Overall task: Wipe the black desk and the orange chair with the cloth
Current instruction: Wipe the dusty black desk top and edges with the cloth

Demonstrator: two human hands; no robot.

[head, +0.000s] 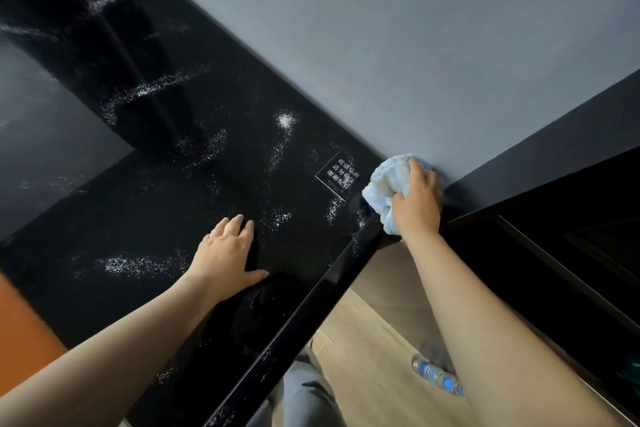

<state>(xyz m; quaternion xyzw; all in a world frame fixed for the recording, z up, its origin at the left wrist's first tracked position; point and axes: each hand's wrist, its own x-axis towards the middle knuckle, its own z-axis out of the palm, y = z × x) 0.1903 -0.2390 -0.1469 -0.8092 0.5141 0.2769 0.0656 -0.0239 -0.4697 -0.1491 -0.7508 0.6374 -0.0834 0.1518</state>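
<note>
The glossy black desk [166,204] fills the left and middle of the head view, streaked with white powdery smears. My right hand [417,204] grips a crumpled light blue cloth [384,184] and presses it on the desk's far right corner, where the top meets the grey wall. My left hand [227,251] lies flat on the desk top with fingers spread, holding nothing. A strip of the orange chair [20,326] shows at the lower left edge.
A white-lettered label [337,174] sits on the desk just left of the cloth. A grey wall [415,45] backs the desk. Black furniture [568,236] stands to the right. A plastic water bottle [436,374] lies on the wooden floor below.
</note>
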